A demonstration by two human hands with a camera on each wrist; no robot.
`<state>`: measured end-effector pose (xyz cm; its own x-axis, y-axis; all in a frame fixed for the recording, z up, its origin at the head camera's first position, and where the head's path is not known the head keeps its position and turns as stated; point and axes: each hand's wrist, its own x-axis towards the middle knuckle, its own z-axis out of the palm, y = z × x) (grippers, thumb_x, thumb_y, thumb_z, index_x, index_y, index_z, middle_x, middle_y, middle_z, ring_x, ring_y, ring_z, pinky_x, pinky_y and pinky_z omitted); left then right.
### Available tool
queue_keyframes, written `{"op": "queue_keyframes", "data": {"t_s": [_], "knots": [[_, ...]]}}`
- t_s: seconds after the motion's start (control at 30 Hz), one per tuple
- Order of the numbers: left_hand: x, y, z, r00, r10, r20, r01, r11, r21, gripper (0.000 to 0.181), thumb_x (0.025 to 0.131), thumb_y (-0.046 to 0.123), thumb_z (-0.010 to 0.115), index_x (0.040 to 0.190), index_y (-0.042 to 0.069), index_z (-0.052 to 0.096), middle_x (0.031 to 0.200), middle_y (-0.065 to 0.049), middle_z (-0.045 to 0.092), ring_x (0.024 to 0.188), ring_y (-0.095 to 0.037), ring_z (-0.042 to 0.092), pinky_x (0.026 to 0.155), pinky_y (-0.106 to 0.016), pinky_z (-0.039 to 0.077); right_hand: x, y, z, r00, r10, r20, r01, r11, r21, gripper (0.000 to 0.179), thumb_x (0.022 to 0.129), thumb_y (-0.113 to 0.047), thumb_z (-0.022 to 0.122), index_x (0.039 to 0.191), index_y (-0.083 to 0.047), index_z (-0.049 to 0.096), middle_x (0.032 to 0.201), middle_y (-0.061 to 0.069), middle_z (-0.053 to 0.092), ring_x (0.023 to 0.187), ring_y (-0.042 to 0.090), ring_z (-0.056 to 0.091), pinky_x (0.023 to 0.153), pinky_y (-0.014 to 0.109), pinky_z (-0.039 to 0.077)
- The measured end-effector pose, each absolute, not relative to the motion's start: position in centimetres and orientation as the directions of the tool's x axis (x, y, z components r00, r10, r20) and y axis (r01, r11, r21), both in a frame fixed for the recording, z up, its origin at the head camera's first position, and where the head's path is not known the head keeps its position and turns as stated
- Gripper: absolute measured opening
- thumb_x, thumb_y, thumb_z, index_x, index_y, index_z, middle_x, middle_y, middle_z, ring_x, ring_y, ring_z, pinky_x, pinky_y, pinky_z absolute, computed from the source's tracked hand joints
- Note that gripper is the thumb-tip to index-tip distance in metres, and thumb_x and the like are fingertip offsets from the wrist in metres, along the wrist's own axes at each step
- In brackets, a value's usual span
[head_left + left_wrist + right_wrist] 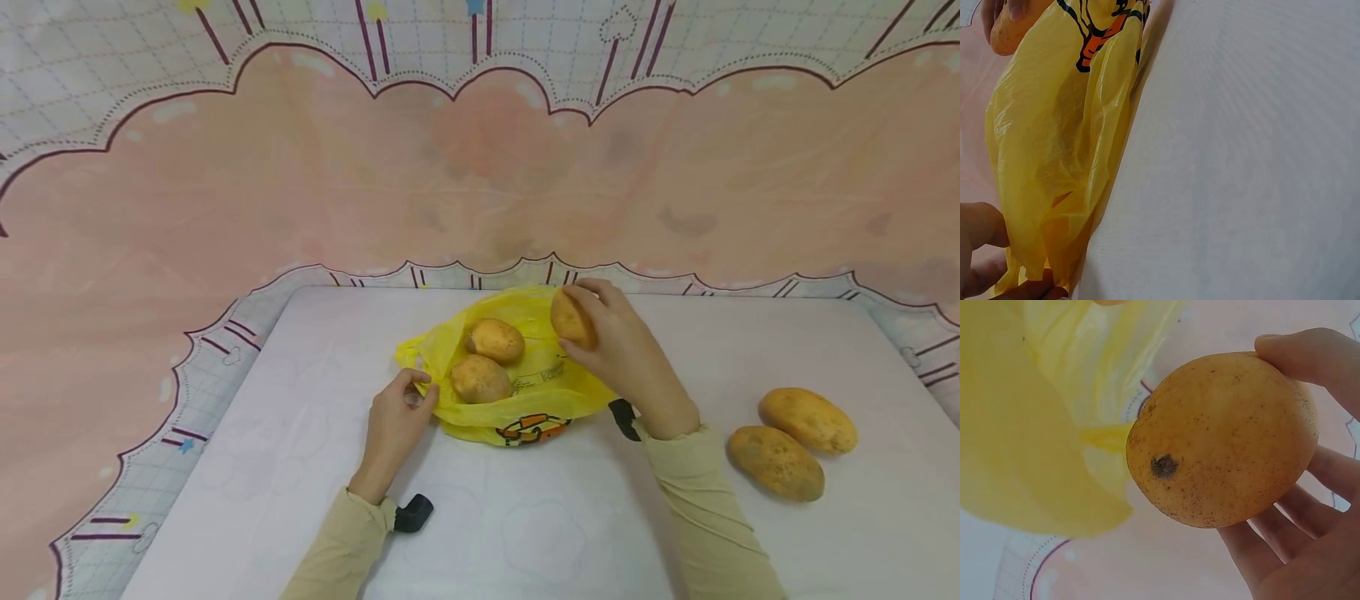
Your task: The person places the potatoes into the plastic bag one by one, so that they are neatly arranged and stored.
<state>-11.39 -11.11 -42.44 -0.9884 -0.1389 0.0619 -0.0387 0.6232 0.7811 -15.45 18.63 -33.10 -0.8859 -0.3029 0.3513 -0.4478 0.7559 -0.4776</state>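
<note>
A thin yellow plastic bag [540,400] with orange and black print lies on the table, its mouth spread wide. Two potatoes rest inside: one farther back [495,342], another nearer the front [482,379]. My left hand [396,423] pinches the bag's left edge between thumb and fingers; the left wrist view shows the gathered plastic [1054,244] there. My right hand [622,342] grips a third potato [1222,440] above the bag's right side. Thumb and fingers wrap its sides, and a dark spot marks its skin in the right wrist view.
To the right of the bag, two more potatoes lie side by side on the white table [525,533], one behind [807,421] and one in front [777,463]. A patterned pink cloth [450,183] hangs beyond the table's far edge. Black straps [413,513] sit at both wrists.
</note>
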Motion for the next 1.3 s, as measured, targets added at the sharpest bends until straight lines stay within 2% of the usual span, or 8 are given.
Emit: {"op": "queue_keyframes", "data": {"t_s": [0.33,0.7,1.3], "knots": [[-11.4,-11.1,-42.5,-0.989,-0.136,0.061,-0.036,0.617,0.786,0.02,0.093,0.019,0.067,0.108,0.007,0.067,0.087,-0.01,0.07,0.065,-0.015,0.059,0.057,-0.025,0.047,-16.1,17.9,-34.0,-0.871,-0.35,0.344,-0.481,0.75,-0.455,0.064,0.081,-0.016,0.082,0.137,-0.004,0.053,0.142,0.017,0.047,0.123,0.037,0.052,0.097,0.055,0.049],[-11.4,-11.1,-42.6,-0.988,-0.14,0.07,-0.033,0.624,0.781,0.019,0.092,0.019,0.068,0.107,0.007,0.067,0.086,-0.01,0.07,0.065,-0.015,0.059,0.058,-0.025,0.046,-17.3,17.2,-35.4,-0.876,-0.392,0.279,-0.481,0.737,-0.475,0.062,0.084,-0.016,0.08,0.137,-0.002,0.052,0.142,0.017,0.047,0.126,0.036,0.05,0.104,0.052,0.045],[-11.4,-11.2,-42.6,-0.988,-0.139,0.066,-0.034,0.619,0.785,0.019,0.093,0.019,0.068,0.107,0.007,0.067,0.086,-0.009,0.069,0.067,-0.015,0.059,0.058,-0.024,0.046,-18.6,16.3,-36.9,-0.881,-0.419,0.222,-0.474,0.757,-0.45,0.062,0.084,-0.015,0.079,0.138,0.0,0.053,0.143,0.019,0.049,0.131,0.037,0.048,0.108,0.051,0.041]]}}
